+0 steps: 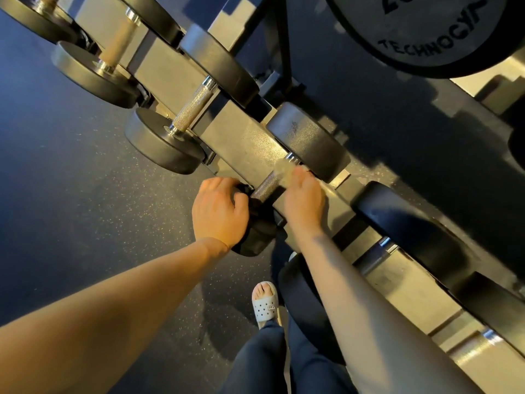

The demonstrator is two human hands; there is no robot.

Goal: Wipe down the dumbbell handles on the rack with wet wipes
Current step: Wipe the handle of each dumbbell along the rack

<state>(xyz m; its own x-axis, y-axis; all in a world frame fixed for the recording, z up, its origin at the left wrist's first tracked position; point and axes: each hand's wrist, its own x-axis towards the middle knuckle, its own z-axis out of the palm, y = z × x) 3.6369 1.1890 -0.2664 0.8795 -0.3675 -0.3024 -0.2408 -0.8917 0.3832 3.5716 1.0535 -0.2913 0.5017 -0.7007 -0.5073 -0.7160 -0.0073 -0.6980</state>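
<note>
Now our left hand [220, 211] curls round the near dumbbell head [255, 237]; to its right, our right hand [304, 200] pinches a crumpled wet wipe [285, 171] at its fingertips, against the knurled handle [265, 186]

TECHNOGY… lettering on black weight plate [420, 38], cut-off number above it, perhaps beginning 2

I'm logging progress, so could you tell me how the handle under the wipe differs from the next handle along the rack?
The near handle has the wet wipe held on it by the right hand; the next handle is bare. The near handle lies in shadow; the next handle gleams in light. The left hand grips the near handle's front weight; nothing touches the next one's. Both are knurled metal bars.
</note>
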